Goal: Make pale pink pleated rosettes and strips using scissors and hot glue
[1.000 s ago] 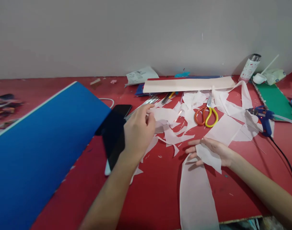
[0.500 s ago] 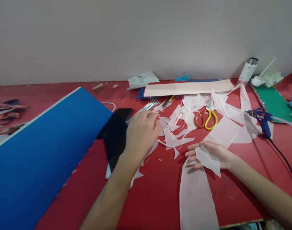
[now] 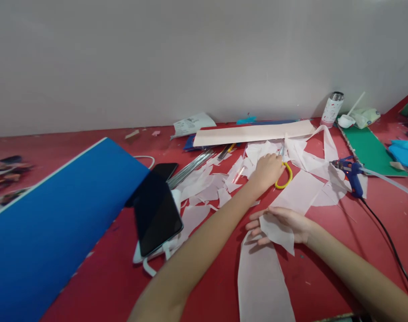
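My left hand (image 3: 268, 171) reaches across the red table (image 3: 207, 286) and closes over the handles of the scissors (image 3: 285, 177); only the yellow loop and part of the blades show. My right hand (image 3: 286, 223) lies flat with fingers stretched out on the top end of a long white paper strip (image 3: 260, 277). A smaller white paper piece (image 3: 278, 231) is draped across its palm. White paper scraps (image 3: 204, 183) are scattered between the two hands.
A large blue sheet (image 3: 56, 223) fills the left, a black phone (image 3: 157, 214) at its edge. Thin metal rods (image 3: 190, 166) and a long beige strip (image 3: 254, 132) lie behind. A blue glue gun (image 3: 353, 175) with cord, a green board (image 3: 371, 150) and a tumbler (image 3: 331, 109) stand right.
My left hand left the scraps beside the phone and moved right to the scissors, closing over their handles. My right hand stayed on the strip. The view shifted slightly.
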`<state>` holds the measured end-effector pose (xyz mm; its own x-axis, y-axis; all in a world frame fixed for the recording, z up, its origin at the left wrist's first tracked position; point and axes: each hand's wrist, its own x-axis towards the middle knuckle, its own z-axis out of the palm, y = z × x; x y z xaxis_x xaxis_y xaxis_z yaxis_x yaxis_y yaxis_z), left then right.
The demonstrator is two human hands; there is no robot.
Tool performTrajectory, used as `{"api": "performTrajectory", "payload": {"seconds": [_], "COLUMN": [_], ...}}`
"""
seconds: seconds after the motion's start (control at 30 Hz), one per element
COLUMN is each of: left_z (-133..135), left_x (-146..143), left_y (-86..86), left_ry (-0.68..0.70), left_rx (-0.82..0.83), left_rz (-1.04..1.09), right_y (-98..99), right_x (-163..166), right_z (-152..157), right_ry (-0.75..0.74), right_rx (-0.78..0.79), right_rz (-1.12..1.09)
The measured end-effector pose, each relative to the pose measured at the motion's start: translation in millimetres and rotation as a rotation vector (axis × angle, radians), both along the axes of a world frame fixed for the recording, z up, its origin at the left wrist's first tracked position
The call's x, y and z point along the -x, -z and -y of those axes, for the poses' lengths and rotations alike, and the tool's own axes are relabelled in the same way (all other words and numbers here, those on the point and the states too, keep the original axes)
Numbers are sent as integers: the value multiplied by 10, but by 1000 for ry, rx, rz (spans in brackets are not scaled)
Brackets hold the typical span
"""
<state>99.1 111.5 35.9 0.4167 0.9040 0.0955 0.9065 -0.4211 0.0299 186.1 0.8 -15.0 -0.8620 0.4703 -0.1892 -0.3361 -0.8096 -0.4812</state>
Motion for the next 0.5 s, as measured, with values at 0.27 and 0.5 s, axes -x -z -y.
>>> {"api": "performTrajectory", "payload": {"seconds": [0.27, 0.5], "left_z": [-357, -386], "left_x": [-432, -495], "left_y": [25, 108], "left_ry": [-49, -26], "left_rx": [46, 56], "left_rz": [-70, -90], "right_y": [73, 90], "right_x": [33, 54], "right_z": [-16, -41], "right_ry": [-18, -55], "right_rx": [16, 42], "right_rz": [-75, -53]}}
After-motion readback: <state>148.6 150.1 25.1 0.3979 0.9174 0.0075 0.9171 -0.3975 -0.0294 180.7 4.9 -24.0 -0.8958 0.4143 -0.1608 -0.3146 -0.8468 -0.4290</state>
